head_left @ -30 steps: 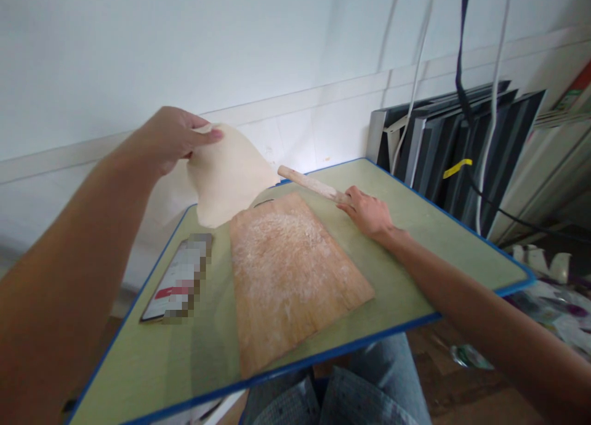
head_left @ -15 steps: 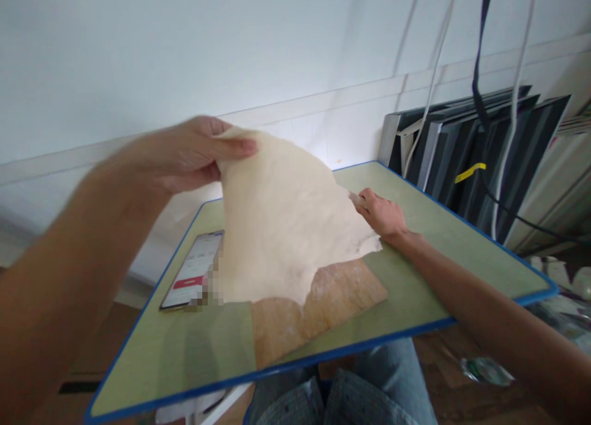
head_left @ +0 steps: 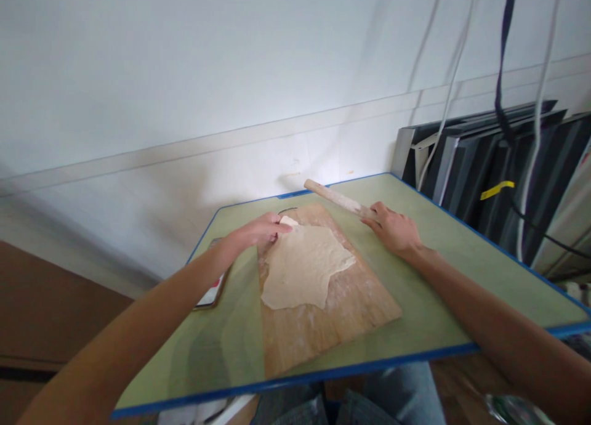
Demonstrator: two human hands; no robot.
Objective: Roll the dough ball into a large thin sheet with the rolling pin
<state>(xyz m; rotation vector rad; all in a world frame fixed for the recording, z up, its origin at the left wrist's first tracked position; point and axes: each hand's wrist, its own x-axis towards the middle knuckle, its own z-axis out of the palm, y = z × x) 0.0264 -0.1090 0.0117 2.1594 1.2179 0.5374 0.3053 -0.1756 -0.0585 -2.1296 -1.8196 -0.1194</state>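
A thin, uneven sheet of dough (head_left: 302, 268) lies on a floured wooden board (head_left: 332, 323). My left hand (head_left: 268, 229) pinches the sheet's far left edge between thumb and fingers, just above the board. To the right, my right hand (head_left: 392, 228) is wrapped round one end of a wooden rolling pin (head_left: 335, 198). The pin points away to the left, over the table beyond the dough, apart from it. Flour marks show on the board and on the pin.
The green table (head_left: 462, 289) has a blue edge and stands against a white wall. A phone (head_left: 213, 294) lies left of the board, partly behind my left forearm. Dark panels (head_left: 489, 154) lean at the right, with cables (head_left: 505, 105) hanging before them.
My left hand has come down and away from me, laying the raised dough sheet on the board. The rolling pin, mostly hidden behind the dough before, now shows in my right hand.
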